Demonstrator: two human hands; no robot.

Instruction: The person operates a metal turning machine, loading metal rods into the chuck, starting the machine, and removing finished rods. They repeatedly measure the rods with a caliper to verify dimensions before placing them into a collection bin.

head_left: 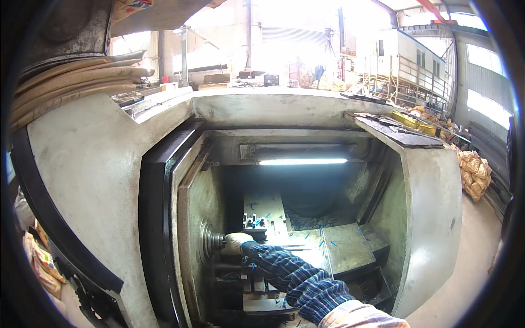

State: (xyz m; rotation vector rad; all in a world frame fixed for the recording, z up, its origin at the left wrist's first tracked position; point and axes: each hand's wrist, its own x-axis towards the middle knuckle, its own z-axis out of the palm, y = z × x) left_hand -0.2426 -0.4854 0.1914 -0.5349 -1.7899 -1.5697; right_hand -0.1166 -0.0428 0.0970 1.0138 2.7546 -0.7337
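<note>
My right hand (pixel 236 244), in a pale work glove, reaches into a lathe's enclosure from the lower right. A dark blue checked sleeve cover (pixel 295 276) covers the forearm. The gloved fingers are closed around the end of a small round metal part (pixel 221 241) sticking out of the lathe chuck (pixel 209 241) on the left wall. My fingers and the glove hide most of that part. Just beyond the hand stands a tool post (pixel 255 221) on the slide. My left hand is not in view.
Blue metal chips lie on the slide and the sloping metal cover (pixel 347 249). A bright tube lamp (pixel 303 162) glows on the back wall. The sliding door (pixel 164 218) stands at the left, and flat dark plates (pixel 402 133) rest on the right-hand top.
</note>
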